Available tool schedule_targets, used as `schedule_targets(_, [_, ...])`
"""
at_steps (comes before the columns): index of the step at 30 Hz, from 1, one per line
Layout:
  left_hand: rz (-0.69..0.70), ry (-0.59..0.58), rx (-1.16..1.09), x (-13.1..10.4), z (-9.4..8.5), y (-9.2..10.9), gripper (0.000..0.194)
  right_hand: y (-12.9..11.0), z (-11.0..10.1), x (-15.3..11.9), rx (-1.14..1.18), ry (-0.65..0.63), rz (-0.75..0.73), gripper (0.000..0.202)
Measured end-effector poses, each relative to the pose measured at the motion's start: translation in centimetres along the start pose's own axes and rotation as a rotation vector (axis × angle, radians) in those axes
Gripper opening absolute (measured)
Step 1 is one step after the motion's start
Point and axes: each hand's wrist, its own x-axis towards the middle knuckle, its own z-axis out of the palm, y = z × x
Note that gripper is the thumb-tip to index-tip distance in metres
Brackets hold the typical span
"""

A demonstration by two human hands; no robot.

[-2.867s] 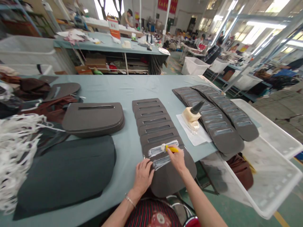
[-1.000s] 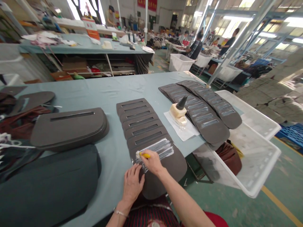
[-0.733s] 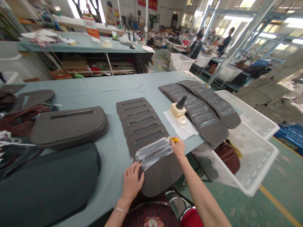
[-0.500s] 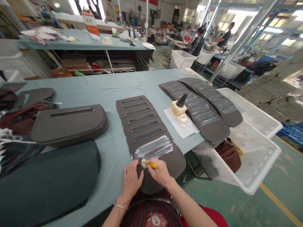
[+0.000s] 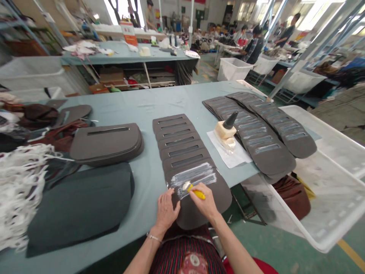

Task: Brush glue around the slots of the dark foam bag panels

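Observation:
My right hand (image 5: 203,199) grips a yellow-handled brush (image 5: 197,192), its pale bristles on the nearest dark grey panel (image 5: 211,194). White wet streaks lie on that panel around its slot area. My left hand (image 5: 167,209) rests with fingers spread on the panel's left edge. Behind it, several slotted panels (image 5: 182,142) overlap in a row going away from me. To the right, a cream bottle (image 5: 225,130) with a black cone nozzle stands on a white sheet (image 5: 239,158).
Streaked grey panels (image 5: 256,137) overlap at the right, beside white bins (image 5: 322,224). At the left are a stack of slotted panels (image 5: 107,142), a dark sheet (image 5: 82,205) and white netting (image 5: 23,190). A person (image 5: 253,47) sits in the background.
The view has turned left, so things appear further right. The brush has moved up from the panel's left edge onto the streaked area, and white streaks now reach further down near its left side.

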Motion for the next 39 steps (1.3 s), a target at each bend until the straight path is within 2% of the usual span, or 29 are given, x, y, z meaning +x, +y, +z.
schedule_targets(3, [0.005, 0.010, -0.009, 0.0, -0.1, 0.1, 0.047, 0.2, 1.6, 0.1, 0.021, -0.103, -0.066, 0.012])
schedule_targets(8, [-0.002, 0.025, -0.002, 0.0, -0.1, 0.2, 0.047, 0.8, 1.0, 0.6, -0.104, 0.000, -0.021, 0.016])
schedule_targets(12, [-0.001, 0.010, 0.001, -0.1, 0.1, 0.1, 0.048, 0.6, 0.7, 0.3, -0.086, -0.203, -0.140, 0.016])
schedule_targets(14, [0.002, 0.002, 0.003, -0.1, 0.2, 0.1, 0.047, 2.2, -1.1, 0.8, -0.122, -0.209, -0.132, 0.015])
schedule_targets(19, [-0.020, -0.022, 0.019, 0.2, 0.2, 0.4, 0.042, 8.3, -9.2, 3.1, -0.293, 0.059, 0.038, 0.013])
schedule_targets(20, [-0.026, -0.042, 0.019, 0.3, 0.0, 0.5, 0.040, 8.9, -10.1, 3.3, -0.318, 0.082, 0.044, 0.013])
schedule_targets(22, [-0.036, -0.083, 0.006, 0.6, -0.6, 0.6, 0.033, 9.1, -10.6, 3.7, -0.353, 0.106, 0.031, 0.013])
schedule_targets(25, [-0.088, -0.088, -0.019, 1.4, -1.7, 0.7, 0.025, 7.5, -8.9, 4.0, -0.342, 0.186, 0.036, 0.013])
schedule_targets(28, [-0.153, -0.044, -0.032, 2.5, -2.4, 0.4, 0.026, 4.8, -5.4, 4.4, -0.216, 0.213, 0.029, 0.013])
schedule_targets(31, [-0.121, -0.024, -0.044, 3.8, -2.4, 0.0, 0.027, 2.0, -0.4, 5.1, -0.057, 0.089, -0.061, 0.014])
schedule_targets(34, [-0.082, -0.046, -0.012, 4.6, -2.1, -0.4, 0.024, 1.0, 3.7, 6.2, 0.024, -0.081, -0.130, 0.016])
schedule_targets(36, [-0.079, -0.064, 0.022, 4.8, -1.9, -0.6, 0.023, 1.9, 4.2, 7.0, 0.022, -0.120, -0.105, 0.015])
schedule_targets(37, [-0.077, -0.066, 0.037, 4.8, -1.9, -0.7, 0.023, 2.8, 3.4, 7.5, 0.005, -0.111, -0.076, 0.015])
schedule_targets(39, [-0.069, -0.062, 0.053, 4.6, -1.9, -0.7, 0.024, 5.2, 0.4, 8.5, -0.054, -0.052, 0.001, 0.015])
